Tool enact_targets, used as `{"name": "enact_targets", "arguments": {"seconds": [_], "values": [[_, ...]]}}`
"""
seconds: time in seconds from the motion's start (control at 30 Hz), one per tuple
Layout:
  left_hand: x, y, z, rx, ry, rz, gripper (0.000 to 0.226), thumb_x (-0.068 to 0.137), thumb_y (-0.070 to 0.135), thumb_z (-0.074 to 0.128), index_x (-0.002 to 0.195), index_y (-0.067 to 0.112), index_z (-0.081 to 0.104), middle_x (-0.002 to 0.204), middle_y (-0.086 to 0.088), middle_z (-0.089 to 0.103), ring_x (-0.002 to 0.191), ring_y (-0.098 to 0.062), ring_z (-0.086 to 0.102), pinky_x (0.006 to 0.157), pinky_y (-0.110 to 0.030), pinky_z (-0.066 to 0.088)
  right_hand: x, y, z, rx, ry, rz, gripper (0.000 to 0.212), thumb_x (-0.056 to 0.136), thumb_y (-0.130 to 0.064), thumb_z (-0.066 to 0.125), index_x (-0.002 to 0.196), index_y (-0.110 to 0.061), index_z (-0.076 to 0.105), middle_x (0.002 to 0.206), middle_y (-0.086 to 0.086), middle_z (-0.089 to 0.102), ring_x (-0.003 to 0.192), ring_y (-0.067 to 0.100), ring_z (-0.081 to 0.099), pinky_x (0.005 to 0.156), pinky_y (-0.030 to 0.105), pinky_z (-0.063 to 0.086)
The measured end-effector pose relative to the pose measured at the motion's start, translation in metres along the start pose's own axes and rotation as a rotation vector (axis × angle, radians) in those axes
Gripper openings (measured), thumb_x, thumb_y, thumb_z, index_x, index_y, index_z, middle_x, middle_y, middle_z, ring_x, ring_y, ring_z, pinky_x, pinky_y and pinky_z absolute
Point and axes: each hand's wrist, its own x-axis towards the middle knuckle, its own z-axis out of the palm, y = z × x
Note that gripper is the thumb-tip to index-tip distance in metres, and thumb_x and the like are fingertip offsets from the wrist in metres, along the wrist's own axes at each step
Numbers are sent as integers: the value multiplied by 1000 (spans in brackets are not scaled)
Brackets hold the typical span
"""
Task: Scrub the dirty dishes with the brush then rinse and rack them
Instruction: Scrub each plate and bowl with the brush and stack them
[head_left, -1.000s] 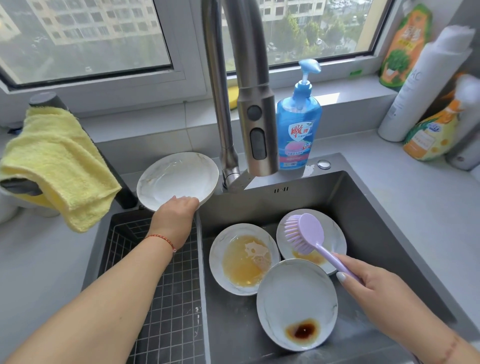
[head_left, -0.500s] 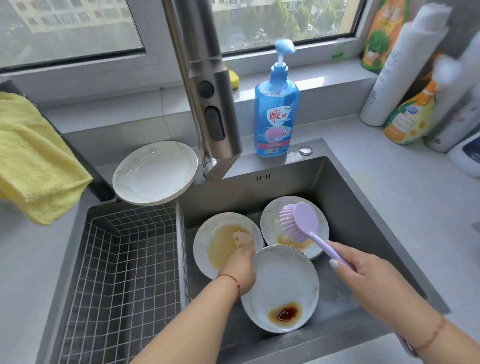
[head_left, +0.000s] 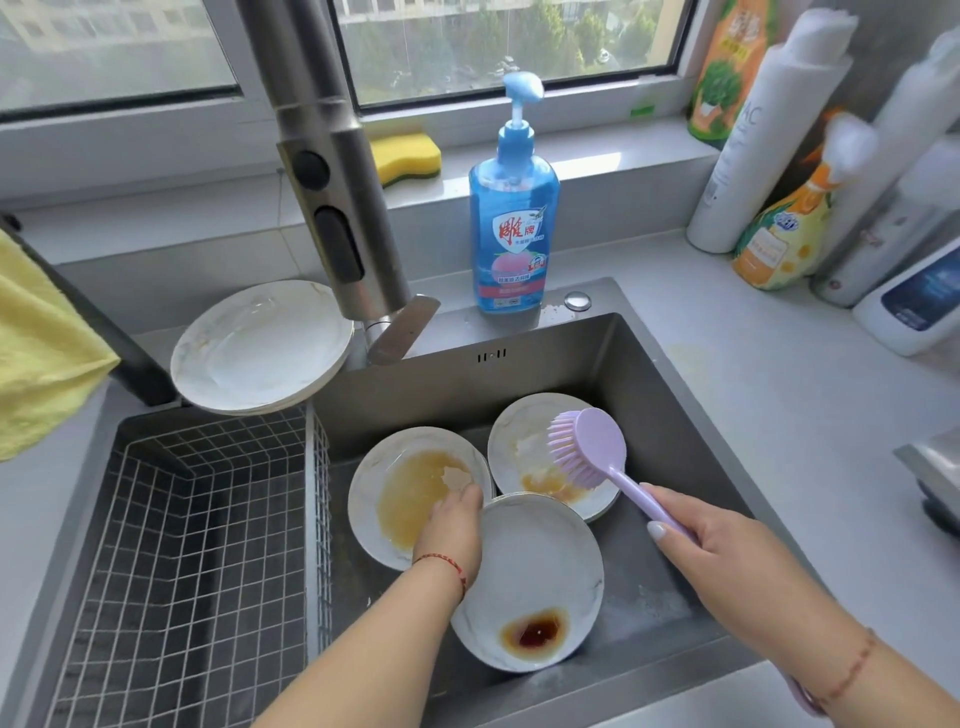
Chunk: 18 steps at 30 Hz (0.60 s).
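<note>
Three dirty plates (head_left: 530, 566) lie in our sink (head_left: 649, 374). Our right hand (head_left: 727, 551) grips the brush (head_left: 589, 449); our left hand (head_left: 452, 525) rests on one (fingers hidden, grip unclear).

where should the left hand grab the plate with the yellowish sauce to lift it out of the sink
By its bare left rim, coming from the rack side. The yellow-sauce plate lies flat; its right edge tucks under the dark-sauce plate, and the left hand now rests on that crowded side.

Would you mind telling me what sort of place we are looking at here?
Most likely a home kitchen, at the sink under a window: a tap, a blue soap bottle, and dirty plates in the basin.
</note>
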Motion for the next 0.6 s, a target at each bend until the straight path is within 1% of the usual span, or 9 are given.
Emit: {"name": "enact_targets", "arguments": {"seconds": [0.03,0.1,0.17,0.23,0.37,0.4,0.47,0.53,0.6], "values": [[-1,3,-2,4,-1,8,28,84,-6,36,98,18,40,113,-10,53,91,-23,40,74,-31,35,1,1,-1,2,3,1,45,97,-34,44,99,-79,39,99,-7,70,89,15,65,77,34,53],[-2,10,-4,28,-17,11,28,83,-7,35,94,18,37,110,-11,54,88,-24,41,71,-31,33,1,3,-3,-3,5,0,47,97,-34,44,93,-80,35,100,-8,70,91,15,65,76,33,53],[-2,15,-7,60,-28,3,27,84,-6,36,95,18,38,110,-11,54,94,-28,49,72,-31,35,2,5,-4,-7,0,1,44,97,-34,44,102,-77,37,103,-9,70,93,14,65,78,32,53],[1,17,-9,91,-44,-14,27,85,-5,38,102,15,44,111,-10,55,100,-31,55,73,-32,40,2,6,-6,7,-1,3,41,97,-34,44,109,-72,40,104,-10,70,94,14,64,79,32,52],[3,13,-4,156,-115,-30,36,89,-1,39,118,15,53,122,-9,56,108,-30,59,88,-37,51,2,7,-8,18,0,-7,49,97,-33,44,91,-81,34,107,-9,69,99,15,64,83,33,52],[2,12,-2,161,-128,-36,35,91,1,39,120,16,53,123,-9,57,108,-30,60,87,-37,52,2,8,-8,22,3,-12,51,97,-33,44,89,-82,32,108,-8,69,100,15,63,84,33,51],[1,11,1,145,-149,-47,30,96,5,38,120,16,51,119,-10,59,104,-31,61,81,-34,49,1,8,-9,33,8,-20,51,97,-33,44,89,-81,32,110,-7,69,102,15,63,85,33,51],[0,9,2,96,-158,-45,20,99,11,37,115,14,51,114,-12,61,98,-31,59,76,-32,44,0,9,-10,36,6,-23,50,98,-32,44,88,-80,33,112,-5,68,104,16,62,86,33,51],[-1,8,-2,16,-151,-36,15,102,17,37,107,13,50,110,-14,62,89,-28,53,74,-29,40,-1,9,-12,36,0,-22,50,98,-32,44,90,-79,34,114,-3,67,105,18,62,85,33,51]]}}
